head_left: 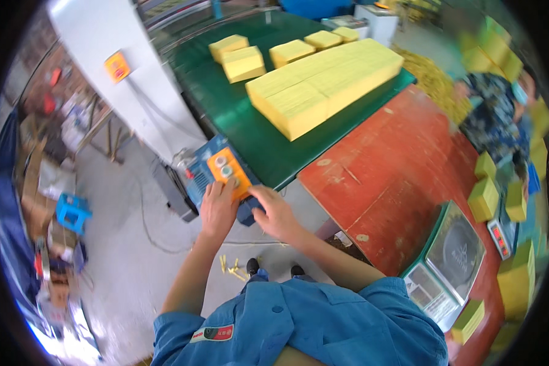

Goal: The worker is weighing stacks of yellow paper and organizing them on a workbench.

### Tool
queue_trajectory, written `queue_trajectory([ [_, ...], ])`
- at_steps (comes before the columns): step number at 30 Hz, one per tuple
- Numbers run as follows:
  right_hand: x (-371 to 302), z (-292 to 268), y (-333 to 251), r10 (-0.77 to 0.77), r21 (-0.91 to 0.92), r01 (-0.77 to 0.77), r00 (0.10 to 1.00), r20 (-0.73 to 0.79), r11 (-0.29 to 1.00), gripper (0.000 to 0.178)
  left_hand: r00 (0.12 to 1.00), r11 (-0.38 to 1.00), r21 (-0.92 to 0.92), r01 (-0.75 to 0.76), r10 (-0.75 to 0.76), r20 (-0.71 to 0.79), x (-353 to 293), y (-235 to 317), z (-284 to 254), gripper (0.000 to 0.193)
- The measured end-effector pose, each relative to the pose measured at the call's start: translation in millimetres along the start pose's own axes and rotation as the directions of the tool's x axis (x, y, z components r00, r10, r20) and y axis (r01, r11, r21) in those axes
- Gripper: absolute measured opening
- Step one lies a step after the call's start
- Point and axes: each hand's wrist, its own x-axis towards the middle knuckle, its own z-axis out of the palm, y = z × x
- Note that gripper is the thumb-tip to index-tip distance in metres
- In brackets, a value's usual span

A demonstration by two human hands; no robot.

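An orange control box (pixel 242 181) with round push buttons sits on a blue motor housing (pixel 192 177) in front of me. My left hand (pixel 218 210) rests on the lower part of the box, fingers stretched over its face near the buttons. At the box's lower right corner is my right hand (pixel 276 212), its index finger touching the edge and its thumb apart. Beyond them, a green conveyor belt (pixel 232 110) carries a long yellow block of stacked paper (pixel 323 85). Smaller yellow blocks (pixel 243 63) lie behind it.
A red tabletop (pixel 378 177) adjoins the belt on the right, with a weighing scale (pixel 460 244) on it. A co-worker in a camouflage top (pixel 494 116) is at the far right among yellow blocks. A white post (pixel 110 55) and a blue stool (pixel 72 212) stand left.
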Motion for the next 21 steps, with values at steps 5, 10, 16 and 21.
queue_trajectory([
  [5, 2.6, 24.6, -15.3, 0.151, 0.021, -0.150, 0.981, -0.118, 0.989, 0.043, 0.994, 0.996, 0.008, -0.086, 0.085, 0.065, 2.3, -21.4, -1.1, 0.046],
  [10, 25.4, 66.8, -29.9, 0.108, -0.231, -0.167, 0.963, -0.247, 0.958, 0.044, 0.946, 0.958, -0.025, -0.287, 0.287, 0.152, 12.6, -53.5, -2.6, 0.039],
  [16, 30.0, 85.4, -33.8, 0.162, -0.271, -0.257, 0.931, -0.328, 0.928, 0.046, 0.896, 0.933, -0.049, -0.356, 0.355, 0.266, 16.0, -70.7, -1.4, 0.046],
  [21, 30.7, 91.8, -36.9, 0.147, -0.299, -0.269, 0.916, -0.373, 0.916, 0.039, 0.871, 0.906, -0.072, -0.417, 0.421, 0.252, 19.2, -75.4, 0.4, 0.041],
])
